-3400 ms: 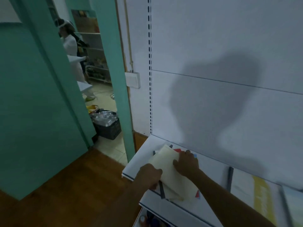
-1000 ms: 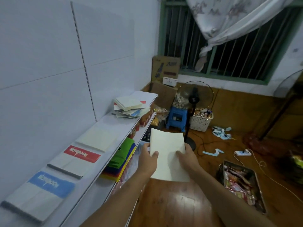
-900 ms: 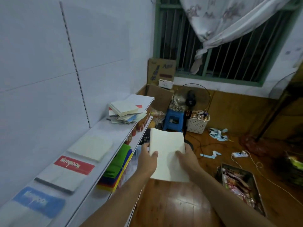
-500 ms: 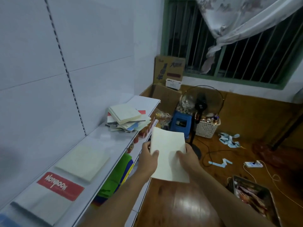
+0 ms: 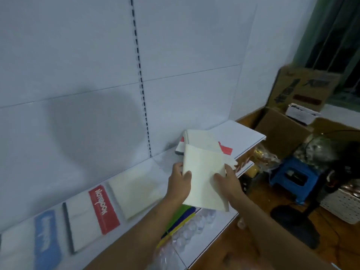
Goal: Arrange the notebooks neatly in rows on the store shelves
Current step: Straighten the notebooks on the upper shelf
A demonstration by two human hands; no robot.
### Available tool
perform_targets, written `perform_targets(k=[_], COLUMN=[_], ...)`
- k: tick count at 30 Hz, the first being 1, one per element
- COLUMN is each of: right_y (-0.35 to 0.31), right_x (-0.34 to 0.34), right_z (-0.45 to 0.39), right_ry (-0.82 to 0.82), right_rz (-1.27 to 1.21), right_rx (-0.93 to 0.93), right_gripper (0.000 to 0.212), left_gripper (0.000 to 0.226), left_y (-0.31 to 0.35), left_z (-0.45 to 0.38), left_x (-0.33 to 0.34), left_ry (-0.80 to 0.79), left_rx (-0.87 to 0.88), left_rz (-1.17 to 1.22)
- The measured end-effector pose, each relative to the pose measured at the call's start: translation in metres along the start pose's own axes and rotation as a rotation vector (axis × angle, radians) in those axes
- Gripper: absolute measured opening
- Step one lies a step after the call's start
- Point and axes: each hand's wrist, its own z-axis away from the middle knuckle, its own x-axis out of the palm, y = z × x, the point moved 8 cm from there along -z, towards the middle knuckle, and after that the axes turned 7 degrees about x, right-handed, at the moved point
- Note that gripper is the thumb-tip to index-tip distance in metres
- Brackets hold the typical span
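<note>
- Head view: I see the left hand and right hand pinching a cream notebook over the shelf.
- I'd lay it square in the gap beside the placed cream notebook, probably short of the loose pile.

Your left hand and right hand were bare, with no gloves, rings or watch showing. Both forearms, rising from the lower edge of the frame, were uncovered too. No sleeve reached into view.
</note>
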Motion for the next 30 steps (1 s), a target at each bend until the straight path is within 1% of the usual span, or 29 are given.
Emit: perform_targets(k=[5,9,12,15,19,24,28,30], right_y=[-0.05,-0.093,-0.11,-0.116,-0.111,-0.09,-0.071,-0.068], right_x=[0.075,0.141,0.184,0.222,0.259,0.288,0.304,0.308], right_z=[-0.029,-0.039,-0.041,-0.041,-0.042,-0.05,-0.06,-0.064], right_ry=[-0.132,-0.257,-0.343,-0.424,-0.472,-0.518,-0.525,-0.529], right_rz=[0.015,0.098,0.136,0.172,0.249,0.4,0.541,0.6], right_rx=[-0.113,-0.207,-0.248,-0.272,-0.275,-0.301,-0.308,-0.333], right_gripper=[0.054,0.049,0.05,0.049,0.052,0.056,0.051,0.048], left_gripper=[0.027,0.025,0.025,0.027,0.031,0.046,0.042,0.041], left_y=[-0.024,-0.04,-0.054,-0.07,-0.094,-0.138,-0.16,-0.165], left_z=[-0.027,-0.041,-0.045,-0.045,-0.041,-0.04,-0.036,-0.035], left_x=[-0.068,-0.126,-0.164,-0.189,-0.205,-0.208,-0.199,-0.193], left_ry=[0.215,0.363,0.471,0.525,0.526,0.402,0.349,0.353], left_rx=[-0.06,-0.083,-0.106,-0.137,-0.192,-0.309,-0.395,-0.422], left_rz=[-0.01,-0.039,-0.054,-0.066,-0.092,-0.186,-0.312,-0.398])
